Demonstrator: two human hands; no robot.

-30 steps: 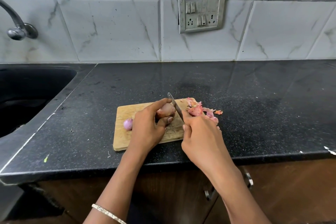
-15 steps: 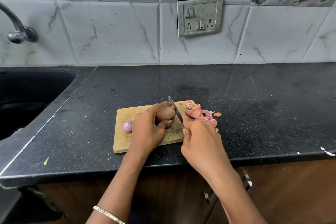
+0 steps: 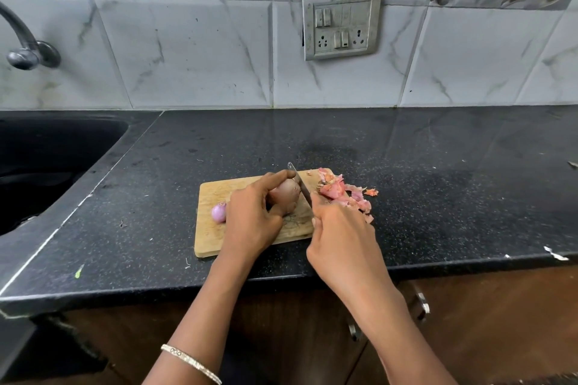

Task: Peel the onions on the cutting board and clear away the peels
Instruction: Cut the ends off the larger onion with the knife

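A small wooden cutting board [image 3: 212, 194] lies on the black counter near its front edge. My left hand [image 3: 253, 216] grips a brown-skinned onion [image 3: 286, 194] on the board, fingers curled over its top. My right hand [image 3: 341, 237] holds a knife [image 3: 298, 180], whose blade lies against the onion's right side with its tip pointing away from me. A small peeled purple onion [image 3: 219, 212] rests on the board just left of my left hand. A heap of pink peels [image 3: 344, 192] covers the board's far right corner and spills onto the counter.
A black sink [image 3: 47, 166] is sunk into the counter at the left, with a tap [image 3: 25, 47] above it. A switch and socket plate [image 3: 341, 26] hangs on the tiled wall. Cabinet handles [image 3: 420, 306] show below the counter edge.
The hands, onion and knife keep nearly the same pose. The camera has tipped a little, so the scene sits lower in the frame.
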